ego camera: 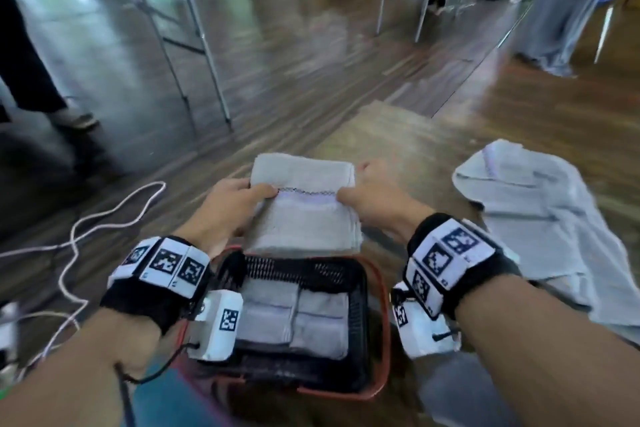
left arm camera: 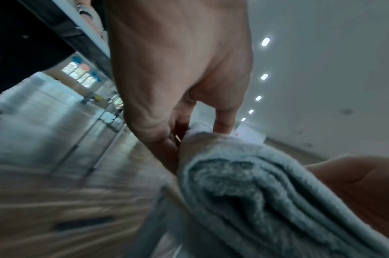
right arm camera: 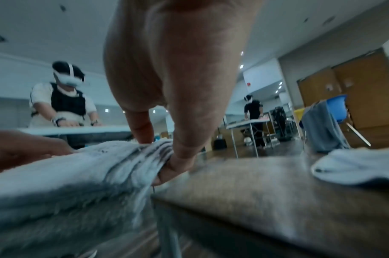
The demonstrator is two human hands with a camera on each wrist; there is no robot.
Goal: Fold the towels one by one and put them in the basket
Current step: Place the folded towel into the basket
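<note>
A folded grey towel [ego camera: 304, 208] with a stitched band is held by its two sides just beyond the far rim of the basket. My left hand [ego camera: 239, 198] pinches its left edge, thumb on top. My right hand [ego camera: 362, 196] pinches the right edge. The left wrist view shows the towel's layered edge [left arm camera: 255, 192] between my fingers [left arm camera: 166, 148]. The right wrist view shows the towel [right arm camera: 67, 183] pinched in my right hand [right arm camera: 180, 153]. The black mesh basket [ego camera: 375, 291] with a red rim lies close below me. Two folded towels [ego camera: 266, 308] [ego camera: 322, 322] lie side by side in it.
An unfolded grey towel [ego camera: 540, 218] lies spread on the wooden table [ego camera: 398, 135] to the right, also seen as a towel [right arm camera: 354, 167] in the right wrist view. White cables [ego camera: 104, 218] trail on the floor at left. Table legs [ego camera: 194, 45] and a person's leg [ego camera: 27, 62] stand beyond.
</note>
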